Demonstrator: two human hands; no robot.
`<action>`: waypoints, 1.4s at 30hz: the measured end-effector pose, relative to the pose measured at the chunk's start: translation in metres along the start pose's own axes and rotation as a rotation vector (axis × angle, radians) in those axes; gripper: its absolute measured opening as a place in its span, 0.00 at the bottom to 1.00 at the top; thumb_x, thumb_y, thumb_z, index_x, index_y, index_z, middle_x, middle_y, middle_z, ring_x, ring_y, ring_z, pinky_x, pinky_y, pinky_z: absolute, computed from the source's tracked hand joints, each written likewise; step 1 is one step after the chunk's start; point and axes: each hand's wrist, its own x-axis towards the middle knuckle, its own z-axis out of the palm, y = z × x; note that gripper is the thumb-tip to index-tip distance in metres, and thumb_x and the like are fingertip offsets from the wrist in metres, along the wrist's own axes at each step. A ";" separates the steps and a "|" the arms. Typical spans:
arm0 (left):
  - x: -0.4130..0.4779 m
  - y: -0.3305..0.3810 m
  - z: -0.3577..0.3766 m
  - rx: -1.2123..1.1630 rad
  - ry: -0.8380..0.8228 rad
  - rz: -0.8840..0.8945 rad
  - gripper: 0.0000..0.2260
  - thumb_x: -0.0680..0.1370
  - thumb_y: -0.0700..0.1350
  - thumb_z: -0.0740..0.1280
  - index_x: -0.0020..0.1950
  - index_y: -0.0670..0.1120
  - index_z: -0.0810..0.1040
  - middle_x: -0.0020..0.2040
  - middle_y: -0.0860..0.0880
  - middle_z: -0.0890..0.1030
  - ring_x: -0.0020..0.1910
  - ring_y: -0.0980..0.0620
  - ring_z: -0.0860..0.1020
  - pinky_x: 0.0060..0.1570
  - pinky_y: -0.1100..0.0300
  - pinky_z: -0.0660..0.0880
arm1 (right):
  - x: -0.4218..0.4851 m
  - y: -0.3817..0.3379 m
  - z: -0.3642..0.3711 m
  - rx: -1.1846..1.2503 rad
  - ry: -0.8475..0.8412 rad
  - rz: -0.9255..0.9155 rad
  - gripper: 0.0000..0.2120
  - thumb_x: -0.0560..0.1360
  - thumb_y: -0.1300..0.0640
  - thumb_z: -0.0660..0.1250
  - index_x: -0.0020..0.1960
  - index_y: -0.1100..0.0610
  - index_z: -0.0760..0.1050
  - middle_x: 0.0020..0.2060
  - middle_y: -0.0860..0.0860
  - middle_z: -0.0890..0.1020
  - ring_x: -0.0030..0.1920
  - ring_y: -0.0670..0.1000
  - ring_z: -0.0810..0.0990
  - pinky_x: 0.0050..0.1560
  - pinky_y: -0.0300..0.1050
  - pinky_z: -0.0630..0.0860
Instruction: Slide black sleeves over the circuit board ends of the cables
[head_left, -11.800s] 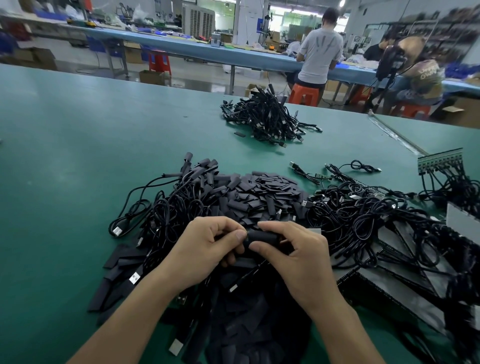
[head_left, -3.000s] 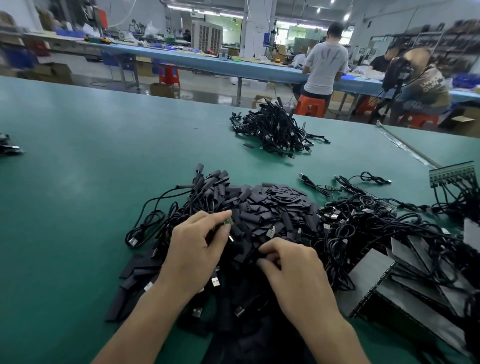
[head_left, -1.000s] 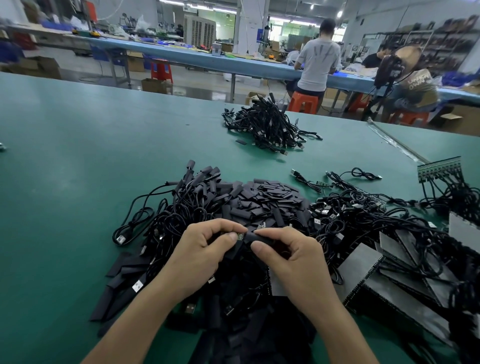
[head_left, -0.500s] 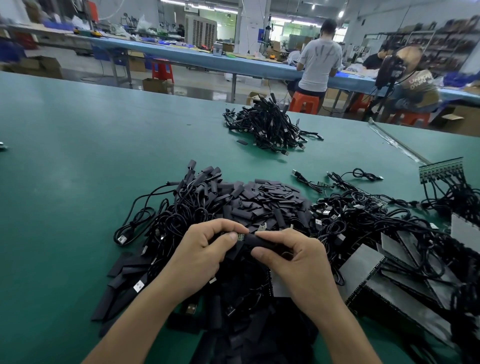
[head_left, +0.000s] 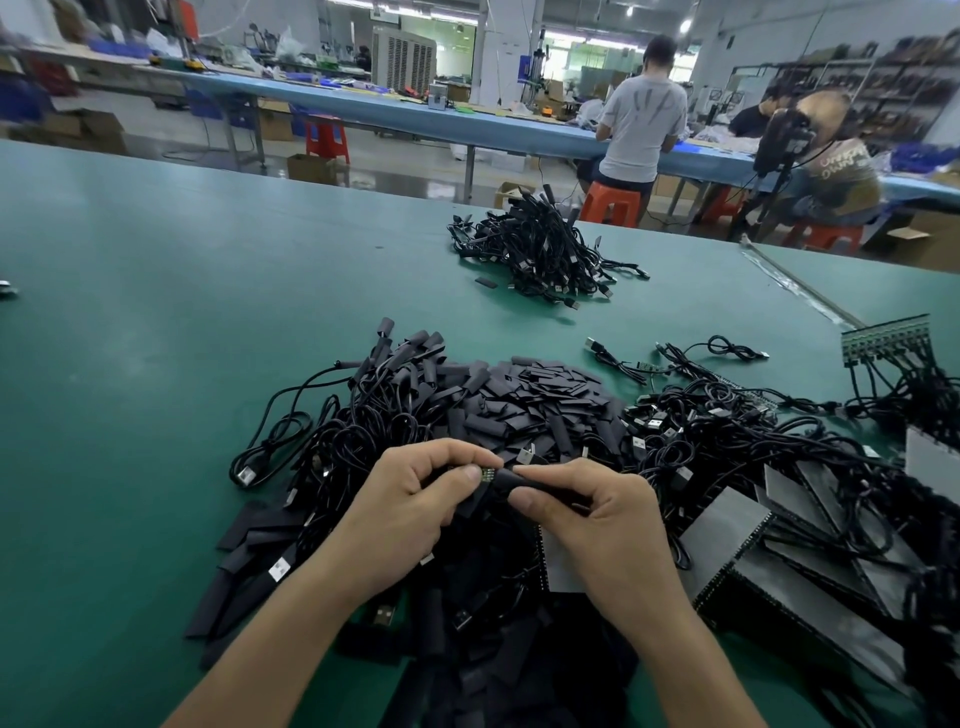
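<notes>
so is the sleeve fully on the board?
Partly on. Green circuit board end shows bare between the left hand and the black sleeve pinched by the right hand.

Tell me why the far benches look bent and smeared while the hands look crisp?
Head view: the wide-angle lens bows the blue bench and smears the corners, like the shelves top right; the centre is sharp, where the left hand pinches the board and the right hand the sleeve; light is soft, shadows faint, one ceiling lamp glares.

Bright overhead light, soft shadows, warped blurry edges
</notes>
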 end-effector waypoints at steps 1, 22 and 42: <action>0.000 0.000 0.000 -0.005 0.001 -0.001 0.14 0.82 0.39 0.63 0.49 0.54 0.85 0.26 0.54 0.70 0.24 0.57 0.65 0.23 0.65 0.64 | 0.000 0.000 0.000 0.001 -0.011 0.004 0.11 0.69 0.57 0.77 0.50 0.46 0.86 0.43 0.44 0.85 0.46 0.46 0.84 0.48 0.41 0.79; -0.003 -0.001 -0.002 0.022 -0.058 0.050 0.06 0.80 0.38 0.67 0.52 0.48 0.80 0.31 0.54 0.80 0.25 0.60 0.74 0.24 0.67 0.70 | -0.001 0.000 0.001 0.019 -0.019 0.000 0.15 0.67 0.58 0.79 0.49 0.42 0.85 0.42 0.45 0.86 0.45 0.46 0.85 0.47 0.41 0.80; -0.009 0.005 -0.003 0.371 0.273 0.186 0.10 0.68 0.50 0.80 0.45 0.54 0.82 0.39 0.58 0.83 0.37 0.58 0.83 0.39 0.66 0.80 | 0.000 0.000 0.003 -0.019 0.078 -0.055 0.13 0.68 0.59 0.78 0.48 0.43 0.85 0.41 0.41 0.84 0.44 0.43 0.83 0.44 0.31 0.75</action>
